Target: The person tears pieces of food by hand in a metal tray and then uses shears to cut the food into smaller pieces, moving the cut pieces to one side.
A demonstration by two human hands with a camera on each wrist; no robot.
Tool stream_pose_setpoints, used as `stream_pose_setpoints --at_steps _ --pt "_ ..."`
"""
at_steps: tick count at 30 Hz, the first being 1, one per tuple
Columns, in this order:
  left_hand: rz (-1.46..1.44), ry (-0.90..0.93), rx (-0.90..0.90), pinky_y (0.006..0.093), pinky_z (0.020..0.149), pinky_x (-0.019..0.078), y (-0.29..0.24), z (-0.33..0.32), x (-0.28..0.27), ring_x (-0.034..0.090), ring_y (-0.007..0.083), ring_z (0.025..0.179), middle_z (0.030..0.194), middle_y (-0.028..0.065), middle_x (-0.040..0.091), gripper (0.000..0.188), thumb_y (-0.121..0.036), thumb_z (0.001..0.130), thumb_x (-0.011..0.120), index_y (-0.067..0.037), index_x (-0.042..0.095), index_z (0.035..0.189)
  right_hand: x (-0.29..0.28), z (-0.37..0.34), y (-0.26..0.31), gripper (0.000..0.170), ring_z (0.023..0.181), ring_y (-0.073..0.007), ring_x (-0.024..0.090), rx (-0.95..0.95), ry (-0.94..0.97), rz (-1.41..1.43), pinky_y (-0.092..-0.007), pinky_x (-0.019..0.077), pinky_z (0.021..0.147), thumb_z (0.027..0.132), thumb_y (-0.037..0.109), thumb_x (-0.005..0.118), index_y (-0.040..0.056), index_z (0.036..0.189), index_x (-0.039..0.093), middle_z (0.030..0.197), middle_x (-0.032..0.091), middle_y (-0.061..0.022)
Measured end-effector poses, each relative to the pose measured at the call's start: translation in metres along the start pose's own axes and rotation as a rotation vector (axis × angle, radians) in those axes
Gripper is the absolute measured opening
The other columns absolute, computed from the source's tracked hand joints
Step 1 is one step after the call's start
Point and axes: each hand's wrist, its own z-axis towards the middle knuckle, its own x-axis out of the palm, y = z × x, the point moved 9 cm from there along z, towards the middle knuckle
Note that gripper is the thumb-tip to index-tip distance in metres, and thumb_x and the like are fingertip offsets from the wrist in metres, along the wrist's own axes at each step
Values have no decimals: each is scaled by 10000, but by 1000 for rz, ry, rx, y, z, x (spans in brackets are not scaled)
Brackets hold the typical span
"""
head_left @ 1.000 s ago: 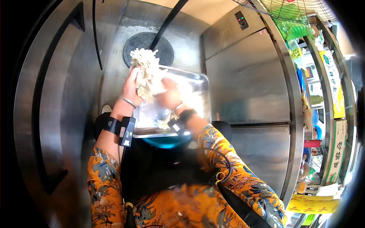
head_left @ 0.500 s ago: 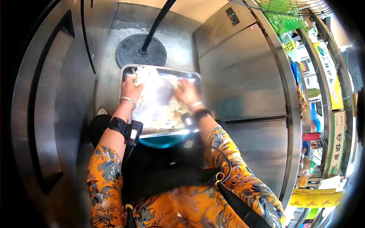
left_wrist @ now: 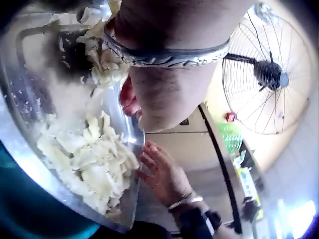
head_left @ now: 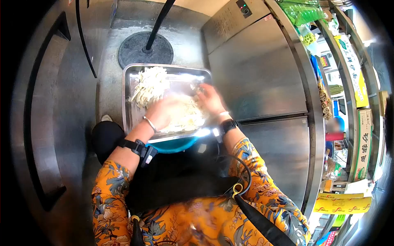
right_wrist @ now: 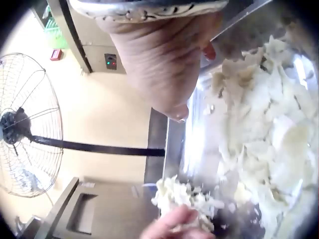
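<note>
A shallow rectangular metal tray (head_left: 126,94) holds pale, cream-coloured flat strips of food, their exact kind unclear. One heap of strips (head_left: 150,84) lies in the tray's far left part, and a wider pile (right_wrist: 269,129) spreads over the near and right part. My left hand (head_left: 161,115), blurred and empty, is over the tray between heap and pile; its fingers look loosely extended in the right wrist view. Along the tray's right rim is my right hand (head_left: 211,100), fingers loosely bent and nothing in them, as the left wrist view shows (left_wrist: 164,174).
Beneath the tray's near edge shows a teal basin (head_left: 172,145). A fan (right_wrist: 12,124) stands on a round black base (head_left: 145,49) behind the tray. Steel cabinets (head_left: 258,69) flank the right, a steel door with a long handle (head_left: 35,115) the left. Packed shelves (head_left: 351,94) stand far right.
My left hand has lowered a large clump of strips into the tray's far left part, let it go and moved nearer. My right hand has shifted from the clump to the right rim.
</note>
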Motion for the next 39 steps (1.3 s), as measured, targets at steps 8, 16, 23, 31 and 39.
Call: stream_pose_setpoints --at_steps 8,16,23,31,39 --pt "43 233 -229 385 960 422 26 -4 30 470 368 1147 1314 171 383 642 -10 754 553 -74 335 1355 62 -8 14 414 1089 -360 522 -202 225 -339 -434 407 955 845 354 574 62 1138 592 1171 572 -166" --pt "5 372 -219 345 1034 360 23 -1 47 425 337 1222 1327 207 398 572 31 750 494 -19 391 1311 4 -63 16 359 1054 -356 542 46 300 -301 -414 441 906 814 265 611 47 1099 596 1119 585 -183" --pt "196 513 -462 387 861 476 66 -26 69 584 361 999 1065 238 590 365 -25 769 480 15 528 1129 41 -83 -44 368 871 -321 610 272 235 -299 -379 490 786 744 242 660 9 1019 587 929 626 -198" --pt "-230 181 -244 359 688 509 54 -10 79 626 279 797 848 163 631 196 -15 772 515 -36 605 945 1 -45 0 392 917 -332 617 -8 87 -352 -386 488 820 768 278 642 20 1061 608 957 644 -190" --pt "170 39 -258 424 688 480 75 -2 54 591 350 764 807 158 609 95 -35 753 533 -84 599 802 25 -45 4 330 1007 -328 554 155 76 -267 -410 448 872 783 242 625 32 1037 624 1046 603 -181"
